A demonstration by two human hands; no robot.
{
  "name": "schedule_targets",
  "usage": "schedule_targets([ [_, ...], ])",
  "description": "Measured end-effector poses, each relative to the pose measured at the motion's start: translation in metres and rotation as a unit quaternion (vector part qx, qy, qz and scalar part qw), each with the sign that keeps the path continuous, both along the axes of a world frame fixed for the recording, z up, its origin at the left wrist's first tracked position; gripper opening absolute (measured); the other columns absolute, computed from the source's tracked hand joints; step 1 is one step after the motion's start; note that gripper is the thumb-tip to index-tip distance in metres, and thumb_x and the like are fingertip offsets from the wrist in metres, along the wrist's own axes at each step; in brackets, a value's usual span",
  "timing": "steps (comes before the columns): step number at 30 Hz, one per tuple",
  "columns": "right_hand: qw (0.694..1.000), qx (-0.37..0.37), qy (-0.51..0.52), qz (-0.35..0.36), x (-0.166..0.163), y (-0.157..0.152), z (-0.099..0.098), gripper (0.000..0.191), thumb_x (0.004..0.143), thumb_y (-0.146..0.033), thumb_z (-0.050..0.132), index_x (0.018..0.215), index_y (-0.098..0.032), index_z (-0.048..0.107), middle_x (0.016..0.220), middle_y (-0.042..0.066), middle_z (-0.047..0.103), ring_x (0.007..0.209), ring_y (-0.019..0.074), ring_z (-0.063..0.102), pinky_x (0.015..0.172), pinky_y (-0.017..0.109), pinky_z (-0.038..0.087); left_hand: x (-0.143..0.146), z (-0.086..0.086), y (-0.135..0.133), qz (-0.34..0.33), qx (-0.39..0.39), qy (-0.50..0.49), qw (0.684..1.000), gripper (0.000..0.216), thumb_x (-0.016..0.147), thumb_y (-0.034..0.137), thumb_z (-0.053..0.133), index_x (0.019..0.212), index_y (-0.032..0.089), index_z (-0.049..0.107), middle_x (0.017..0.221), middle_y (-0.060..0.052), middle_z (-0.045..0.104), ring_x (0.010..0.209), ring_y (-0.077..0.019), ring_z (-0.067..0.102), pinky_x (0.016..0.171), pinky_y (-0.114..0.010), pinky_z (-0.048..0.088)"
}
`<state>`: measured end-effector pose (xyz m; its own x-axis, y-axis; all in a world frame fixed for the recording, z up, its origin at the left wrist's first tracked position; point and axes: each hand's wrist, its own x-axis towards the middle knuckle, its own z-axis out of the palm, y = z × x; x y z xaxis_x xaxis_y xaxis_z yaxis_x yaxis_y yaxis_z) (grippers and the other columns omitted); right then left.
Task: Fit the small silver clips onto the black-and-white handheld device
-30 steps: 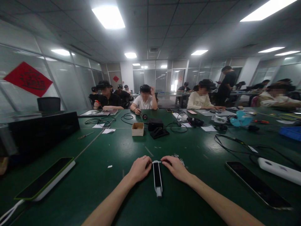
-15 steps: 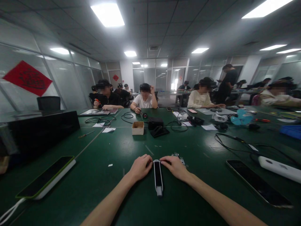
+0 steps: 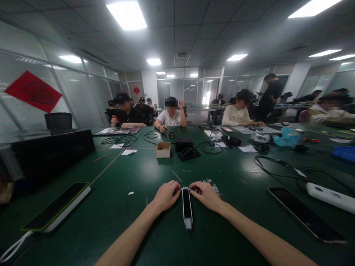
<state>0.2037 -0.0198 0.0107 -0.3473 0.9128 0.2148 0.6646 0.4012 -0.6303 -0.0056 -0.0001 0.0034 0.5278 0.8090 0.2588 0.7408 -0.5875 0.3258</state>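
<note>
A slim, white-edged device with a long black face and a grey lower tip lies lengthwise on the green table in front of me. At its far end, my left hand holds the left corner with curled fingertips. From the other side, my right hand pinches the right corner, fingers bent in. Whatever small part may lie under the fingertips is hidden. Just beyond my right hand sits a cluster of small metal pieces, partly covered by it.
A phone and a white power bank-like block lie at right. On the left, a green-edged phone rests on a white block with a cable. Ahead stand a small open box and a black box. Several people sit opposite.
The fingers of my right hand have curled in more at the device's corner. My left hand and the device stay nearly in place; the view has shifted slightly.
</note>
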Motion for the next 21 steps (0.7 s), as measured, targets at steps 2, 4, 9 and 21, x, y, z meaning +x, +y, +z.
schedule_targets([
  [2,1.000,0.003,-0.003,-0.001,0.0001,0.0001,-0.0006,0.019,0.086,-0.025,0.054,0.098,-0.016,0.065,0.093,0.004,0.065,0.076,0.0142,0.058,0.067,0.025,0.048,0.0003,0.0009,-0.0005,0.000,0.002,0.002,1.000,0.013,0.088,0.024,0.044,0.091,0.020,0.056,0.089,-0.002,0.060,0.077,-0.0161,0.056,0.070,-0.026,0.043],
  [4,1.000,0.008,-0.006,-0.003,0.0002,0.0000,-0.0009,0.019,0.086,-0.025,0.053,0.098,-0.016,0.065,0.092,0.005,0.065,0.076,0.0144,0.058,0.067,0.026,0.048,0.0004,0.0012,-0.0006,0.000,0.004,0.002,1.000,0.012,0.088,0.024,0.044,0.091,0.020,0.056,0.088,-0.002,0.060,0.077,-0.0160,0.056,0.070,-0.026,0.043],
  [9,1.000,0.018,-0.008,-0.007,-0.0004,0.0002,-0.0016,0.020,0.085,-0.025,0.052,0.096,-0.015,0.066,0.088,0.005,0.066,0.074,0.0148,0.058,0.066,0.026,0.047,0.0001,0.0006,0.0001,0.000,0.005,0.001,1.000,0.012,0.089,0.025,0.044,0.091,0.020,0.056,0.088,-0.002,0.060,0.078,-0.0158,0.056,0.069,-0.026,0.042],
  [21,1.000,0.026,-0.008,-0.007,0.0001,0.0018,-0.0050,0.018,0.084,-0.024,0.052,0.093,-0.015,0.065,0.084,0.004,0.065,0.070,0.0136,0.057,0.064,0.025,0.047,0.0004,0.0022,-0.0002,-0.006,0.005,-0.004,1.000,0.011,0.088,0.023,0.045,0.089,0.020,0.056,0.084,-0.001,0.059,0.075,-0.0152,0.056,0.067,-0.026,0.042],
])
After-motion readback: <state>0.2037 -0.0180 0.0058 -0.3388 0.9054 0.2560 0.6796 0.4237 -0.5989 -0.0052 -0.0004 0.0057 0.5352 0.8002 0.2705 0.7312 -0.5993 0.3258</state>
